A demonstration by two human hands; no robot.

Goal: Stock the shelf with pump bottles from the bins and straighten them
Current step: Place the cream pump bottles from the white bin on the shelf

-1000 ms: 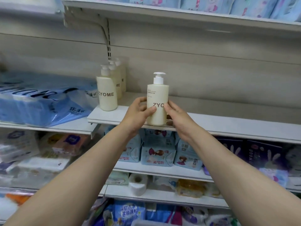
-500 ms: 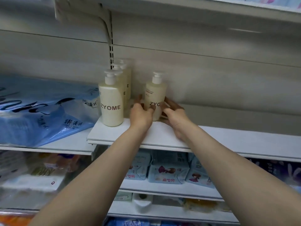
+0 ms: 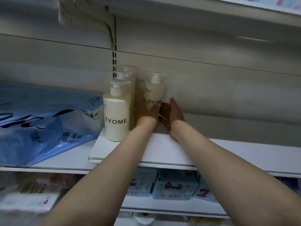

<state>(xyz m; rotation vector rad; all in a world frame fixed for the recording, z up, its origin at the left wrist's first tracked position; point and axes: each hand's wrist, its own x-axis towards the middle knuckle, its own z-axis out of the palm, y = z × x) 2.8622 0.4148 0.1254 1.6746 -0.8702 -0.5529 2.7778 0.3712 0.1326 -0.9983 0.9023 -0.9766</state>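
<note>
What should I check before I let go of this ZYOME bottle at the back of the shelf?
1. Bottle upright: ok.
2. Label facing front: ok.
3. Base flat on the white shelf: cannot tell, hidden by hands.
4. Left hand and right hand cup its sides: ok.
5. Gap to the neighbouring row of ZYOME bottles: ok.
6. Touching the back wall: cannot tell.

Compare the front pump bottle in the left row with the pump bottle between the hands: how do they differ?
The front bottle stands near the shelf edge; the handled bottle sits deep against the back wall.
The front bottle stands untouched; the handled bottle has the left hand and right hand flanking its base.
The front bottle heads a row; the handled bottle stands alone.
Both are upright, cream, labelled ZYOME.
</note>
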